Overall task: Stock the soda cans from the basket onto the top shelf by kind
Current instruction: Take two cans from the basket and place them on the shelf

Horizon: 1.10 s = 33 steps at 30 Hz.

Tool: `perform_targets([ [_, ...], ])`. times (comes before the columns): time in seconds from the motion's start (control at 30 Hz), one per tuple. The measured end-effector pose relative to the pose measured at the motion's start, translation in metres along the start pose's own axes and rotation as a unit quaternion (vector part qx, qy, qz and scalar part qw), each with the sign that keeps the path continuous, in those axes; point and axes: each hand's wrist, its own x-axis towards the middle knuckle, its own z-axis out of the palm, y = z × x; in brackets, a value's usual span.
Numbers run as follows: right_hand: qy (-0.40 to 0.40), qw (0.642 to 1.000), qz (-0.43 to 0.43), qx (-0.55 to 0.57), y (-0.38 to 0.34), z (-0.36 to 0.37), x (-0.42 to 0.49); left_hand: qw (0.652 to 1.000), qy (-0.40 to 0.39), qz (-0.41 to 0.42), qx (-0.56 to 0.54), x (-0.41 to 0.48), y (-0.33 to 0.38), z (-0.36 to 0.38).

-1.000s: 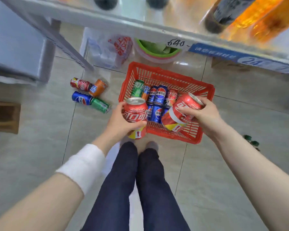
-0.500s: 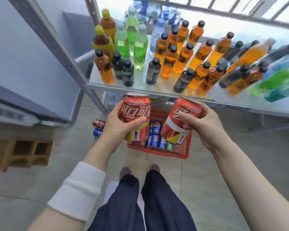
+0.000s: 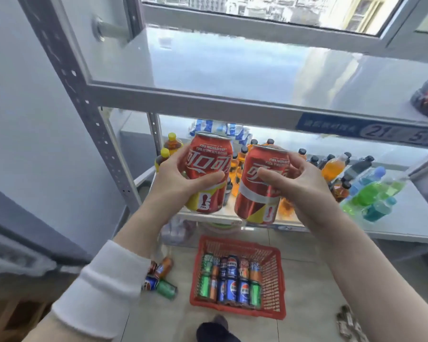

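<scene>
Glossy grey top shelf (image 3: 232, 65) (window (image 3: 282, 8) behind)

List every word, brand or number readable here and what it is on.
"FIFA WORLD CUP": top band of the left red can, held in the left hand.
"可口可乐": across that can's middle.
"FIFA": near its base, under the trophy mark.
"21", "5": blue strip on the top shelf edge; remaining text blurred.
Print on the right red can, in the right hand: partly covered, blurred.
Labels on the basket cans: too small to read.

Orange and green drink bottles (image 3: 332, 167) on the lower shelf (image 3: 412, 218), window (image 3: 282, 7) above
</scene>
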Motion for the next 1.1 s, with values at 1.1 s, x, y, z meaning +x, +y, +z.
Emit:
perform_targets([
  [1.1, 0.014, 0.99, -0.122, -0.072, -0.13, 0.083, 0.349, 0.99, 0.031, 0.082, 0.108, 0.354, 0.086, -0.106],
])
